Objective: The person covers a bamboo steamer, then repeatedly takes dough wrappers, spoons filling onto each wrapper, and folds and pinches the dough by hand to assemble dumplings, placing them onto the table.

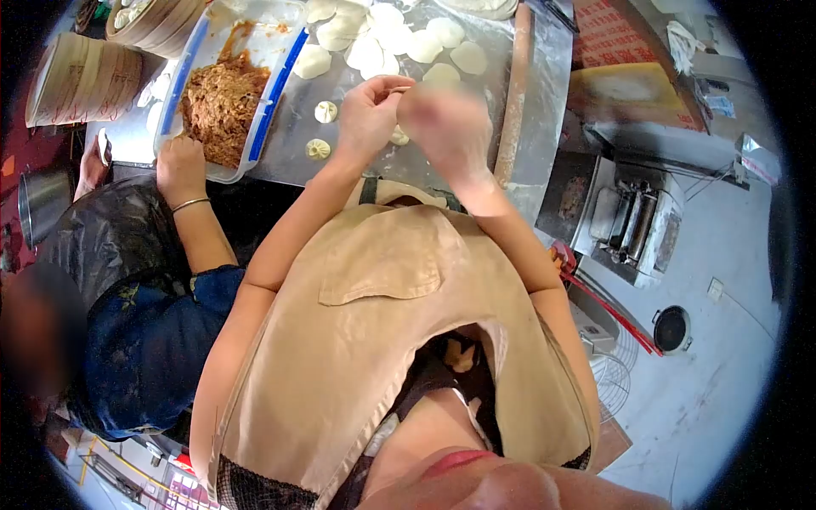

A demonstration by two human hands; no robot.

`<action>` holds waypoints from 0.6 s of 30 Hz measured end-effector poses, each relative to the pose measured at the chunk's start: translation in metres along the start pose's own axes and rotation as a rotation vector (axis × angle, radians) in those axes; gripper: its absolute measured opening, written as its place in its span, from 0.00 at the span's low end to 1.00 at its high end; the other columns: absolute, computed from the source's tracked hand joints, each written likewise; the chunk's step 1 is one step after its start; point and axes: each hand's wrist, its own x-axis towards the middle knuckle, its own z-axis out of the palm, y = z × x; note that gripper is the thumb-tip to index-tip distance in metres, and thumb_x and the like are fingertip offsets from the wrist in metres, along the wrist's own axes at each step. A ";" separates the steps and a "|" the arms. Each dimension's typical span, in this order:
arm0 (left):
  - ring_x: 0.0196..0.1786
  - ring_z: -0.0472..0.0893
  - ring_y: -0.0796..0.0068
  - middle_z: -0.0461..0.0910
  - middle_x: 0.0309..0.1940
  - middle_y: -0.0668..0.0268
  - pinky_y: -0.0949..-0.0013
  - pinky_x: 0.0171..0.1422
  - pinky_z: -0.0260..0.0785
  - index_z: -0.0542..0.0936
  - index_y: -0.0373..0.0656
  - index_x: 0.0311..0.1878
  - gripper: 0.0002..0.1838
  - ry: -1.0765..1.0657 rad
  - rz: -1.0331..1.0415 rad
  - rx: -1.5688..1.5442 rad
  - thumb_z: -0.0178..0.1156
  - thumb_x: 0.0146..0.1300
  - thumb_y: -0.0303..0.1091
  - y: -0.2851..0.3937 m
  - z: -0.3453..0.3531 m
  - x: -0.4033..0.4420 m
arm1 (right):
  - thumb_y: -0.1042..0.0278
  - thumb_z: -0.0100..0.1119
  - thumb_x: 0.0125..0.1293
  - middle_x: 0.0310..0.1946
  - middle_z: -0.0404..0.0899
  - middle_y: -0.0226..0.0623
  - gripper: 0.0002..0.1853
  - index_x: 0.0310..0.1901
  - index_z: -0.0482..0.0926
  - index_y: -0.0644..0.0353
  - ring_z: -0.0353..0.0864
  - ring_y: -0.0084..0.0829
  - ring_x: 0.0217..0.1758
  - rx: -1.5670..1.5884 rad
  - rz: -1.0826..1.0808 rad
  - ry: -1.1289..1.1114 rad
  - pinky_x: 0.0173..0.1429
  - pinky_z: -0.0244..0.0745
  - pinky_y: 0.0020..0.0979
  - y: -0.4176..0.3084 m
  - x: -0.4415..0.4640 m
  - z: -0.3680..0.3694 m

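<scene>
My left hand (371,116) is over the metal worktop (280,157), its fingers curled and closed at the tips. Close against it is my right hand (450,132), partly blurred, its fingers bent in toward the left fingertips. Whatever lies between the fingers is hidden. Just below, between the hands, a small pleated bun (399,135) shows in part. Two more pleated buns, one (325,111) above the other (317,150), sit left of my left hand. Round flat dough wrappers (365,53) lie scattered and overlapping beyond my hands.
A clear plastic tub with blue edges (287,89) holds brown minced filling (223,106) at left. A co-worker's hand (181,167) is at its near corner. Bamboo steamers (85,81) stand farther left. A long wooden rolling pin (513,93) lies right; a roller machine (633,223) stands beyond.
</scene>
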 end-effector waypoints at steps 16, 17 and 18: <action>0.34 0.81 0.78 0.82 0.35 0.63 0.77 0.39 0.75 0.79 0.33 0.47 0.15 -0.173 0.048 0.105 0.52 0.64 0.34 0.013 -0.007 0.005 | 0.69 0.63 0.49 0.21 0.72 0.28 0.06 0.21 0.75 0.53 0.74 0.31 0.29 -0.142 -0.362 0.101 0.36 0.66 0.33 0.005 0.019 -0.022; 0.34 0.81 0.78 0.82 0.35 0.63 0.77 0.39 0.75 0.79 0.33 0.47 0.15 -0.173 0.050 0.104 0.52 0.64 0.34 0.015 -0.009 0.003 | 0.69 0.63 0.50 0.22 0.73 0.28 0.06 0.22 0.75 0.53 0.74 0.32 0.29 -0.091 -0.317 0.117 0.36 0.66 0.33 0.003 0.017 -0.024; 0.34 0.81 0.78 0.82 0.36 0.62 0.78 0.38 0.74 0.79 0.35 0.48 0.20 -0.117 -0.021 -0.030 0.48 0.67 0.42 0.019 -0.011 -0.001 | 0.69 0.63 0.50 0.22 0.74 0.29 0.05 0.22 0.76 0.53 0.75 0.32 0.29 -0.040 -0.275 0.136 0.37 0.66 0.33 0.001 0.016 -0.026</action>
